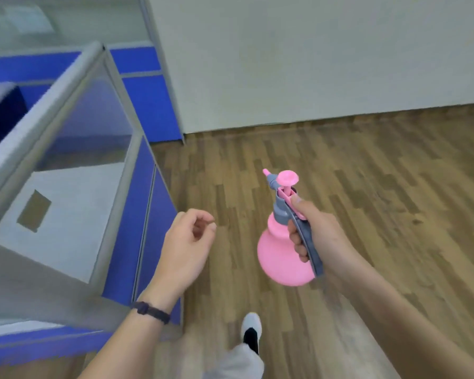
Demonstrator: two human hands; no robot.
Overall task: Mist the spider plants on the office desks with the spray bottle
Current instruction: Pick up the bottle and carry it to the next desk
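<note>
While my right hand [316, 236] is wrapped around the grey handle of the pink bottle [281, 258], my thumb rests up near the top of the handle and my fingers [296, 242] curl round its front, closed on it. I carry the bottle upright over the wood floor [367, 173], its round belly below my hand, the pink pump knob on top and the small nozzle pointing up and to the left. My left hand [185, 247] hangs free beside it, apart from the bottle, holding nothing, the fingers loosely curled in towards the palm. A dark band [151, 311] sits on that wrist. To my left stands a blue cubicle partition [137, 214] with a grey frame and a glass upper pane; behind it a pale surface [66, 214] shows, with a brownish rectangular patch on it. Below, one shoe [251, 330], white with a black top, steps on the floor, and a plain wall [312, 64] rises ahead.
</note>
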